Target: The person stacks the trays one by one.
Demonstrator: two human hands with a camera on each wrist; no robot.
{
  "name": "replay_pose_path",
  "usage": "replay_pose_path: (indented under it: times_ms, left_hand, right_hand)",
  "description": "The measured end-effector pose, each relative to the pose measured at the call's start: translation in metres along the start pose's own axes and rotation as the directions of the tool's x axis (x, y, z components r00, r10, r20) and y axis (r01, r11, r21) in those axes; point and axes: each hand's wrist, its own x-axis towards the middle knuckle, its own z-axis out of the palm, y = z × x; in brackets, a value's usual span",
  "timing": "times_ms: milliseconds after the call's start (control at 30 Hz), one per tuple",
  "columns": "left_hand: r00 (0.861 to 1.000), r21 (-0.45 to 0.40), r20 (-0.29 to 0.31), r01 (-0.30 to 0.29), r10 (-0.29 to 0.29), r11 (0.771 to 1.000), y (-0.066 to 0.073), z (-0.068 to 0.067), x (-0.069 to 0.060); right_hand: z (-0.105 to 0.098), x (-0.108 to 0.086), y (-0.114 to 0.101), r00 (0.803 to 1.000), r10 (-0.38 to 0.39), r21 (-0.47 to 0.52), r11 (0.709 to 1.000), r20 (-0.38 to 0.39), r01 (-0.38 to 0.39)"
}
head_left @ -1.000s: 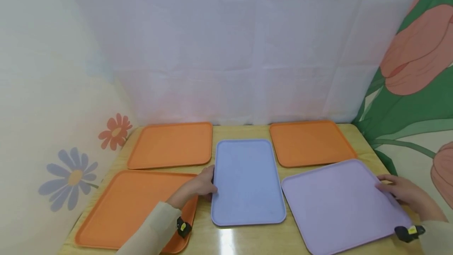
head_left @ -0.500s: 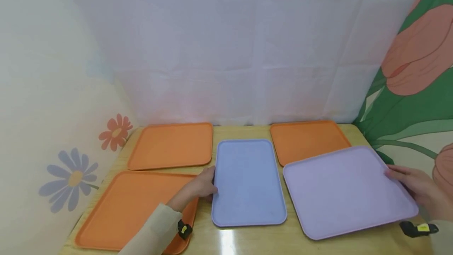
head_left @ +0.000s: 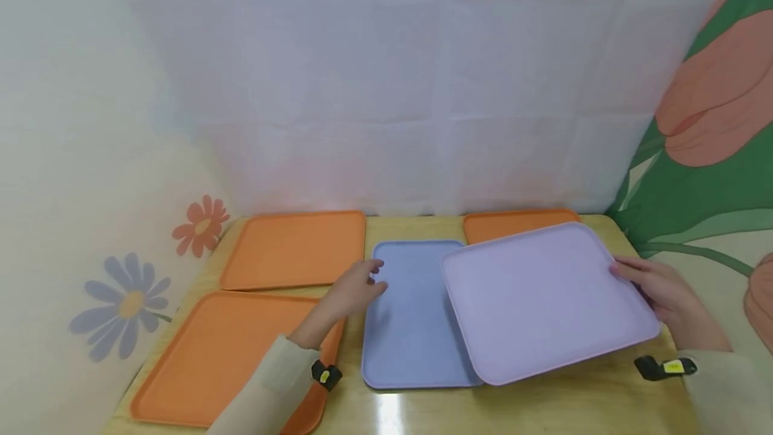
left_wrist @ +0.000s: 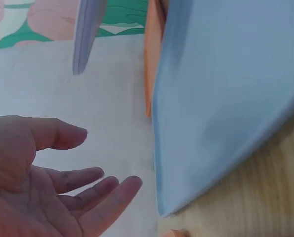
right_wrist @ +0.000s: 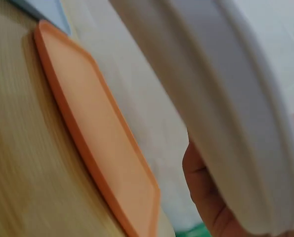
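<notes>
a pale, creased cloth [head_left: 362, 86] hangs behind everything, between a wall panel with printed flowers [head_left: 129, 304] on my left and one with big pink tulips [head_left: 706, 92] on my right. below it spreads the wooden counter [head_left: 543, 411]. the lavender tray [head_left: 549, 301] is up in the air, tilted, its left part above the blue tray [head_left: 404, 327], which lies flat at the middle of the counter. an orange tray [head_left: 223, 354] lies at the front left, with a second orange tray [head_left: 296, 250] behind it; a third orange tray [head_left: 513, 220] sits at the back right, partly hidden by the lavender one. my right hand [head_left: 661, 294] grips the lavender tray by its right edge, thumb on the upper face. my left hand [head_left: 356, 287] holds nothing, fingers loosely spread and thumb apart, near the blue tray's left edge. smallest are the black wrist straps [head_left: 326, 376], each with a yellow patch.
</notes>
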Motion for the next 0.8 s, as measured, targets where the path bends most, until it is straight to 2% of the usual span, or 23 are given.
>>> replay_pose_path:
  times_ms: [167, 300, 500, 667, 800]
  left_hand:
    - [0.998, -0.126, -0.033, -0.052, 0.048, 0.991, 0.008, -0.008, 0.004]
    - [0.997, -0.184, -0.021, -0.08, 0.077, 0.98, 0.01, -0.012, 0.006]
    - [0.992, -0.183, 0.076, -0.088, 0.103, 0.979, 0.008, -0.014, 0.011]
    - [0.976, -0.176, 0.183, -0.084, 0.116, 0.981, 0.01, -0.015, 0.014]
    - [0.962, -0.151, 0.238, -0.102, 0.136, 0.983, 0.011, -0.015, 0.014]
  right_hand:
    - [0.027, 0.017, -0.011, 0.999, -0.031, -0.056, 0.998, 0.015, 0.031]
    - [0.049, 0.027, -0.021, 0.999, -0.034, -0.139, 0.99, 0.013, 0.036]
    - [0.076, 0.038, -0.033, 0.997, -0.034, -0.172, 0.984, 0.064, 0.044]
    - [0.094, 0.048, -0.039, 0.995, -0.056, -0.207, 0.976, 0.087, 0.073]
    - [0.109, 0.052, -0.045, 0.995, -0.075, -0.249, 0.964, 0.071, 0.09]
